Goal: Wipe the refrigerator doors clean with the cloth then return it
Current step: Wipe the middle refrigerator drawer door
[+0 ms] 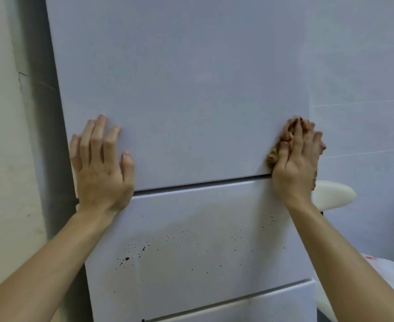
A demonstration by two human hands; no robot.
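A white refrigerator fills the view. Its upper door [179,89] looks plain and unmarked. The middle door [203,240] below it carries several dark specks and splashes. A lower drawer front [249,307] shows at the bottom. My left hand [100,163] lies flat and empty on the upper door's lower left corner, fingers spread. My right hand [296,159] presses a brown cloth [273,156] against the upper door's lower right edge. The palm and fingers cover most of the cloth.
A cream wall [3,135] stands close on the left of the fridge. A grey-white wall [365,77] is on the right. A white rounded object [335,194] sits beside the fridge at the right, with a white plastic bag [391,275] below it.
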